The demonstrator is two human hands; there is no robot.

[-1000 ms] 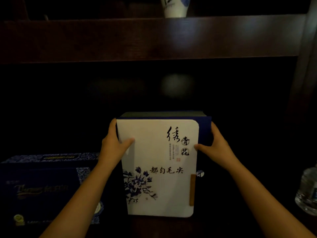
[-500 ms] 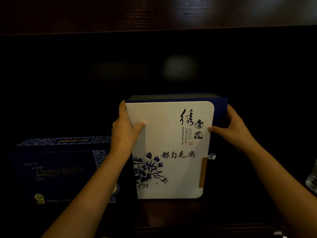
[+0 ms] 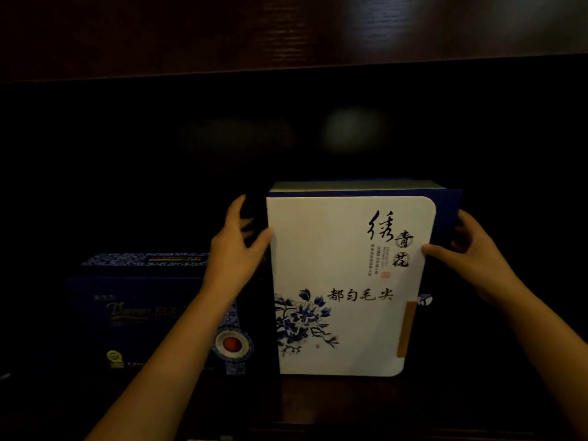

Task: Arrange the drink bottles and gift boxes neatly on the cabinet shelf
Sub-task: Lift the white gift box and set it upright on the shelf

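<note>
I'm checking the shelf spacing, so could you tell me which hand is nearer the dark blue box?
Left. The left hand overlaps the dark blue box in view; the right hand is beyond the white box.

Matt card against dark, polished wood.
The white gift box (image 3: 343, 281) had a smooth, matt paper face printed with blue flowers and black brush script, a tan strip near its right edge, and dark blue card sides. The dark blue gift box (image 3: 143, 313) beside it looked faintly glossy, with gilt lettering. The shelf board (image 3: 286, 30) above showed dark wood grain with a soft sheen.
</note>
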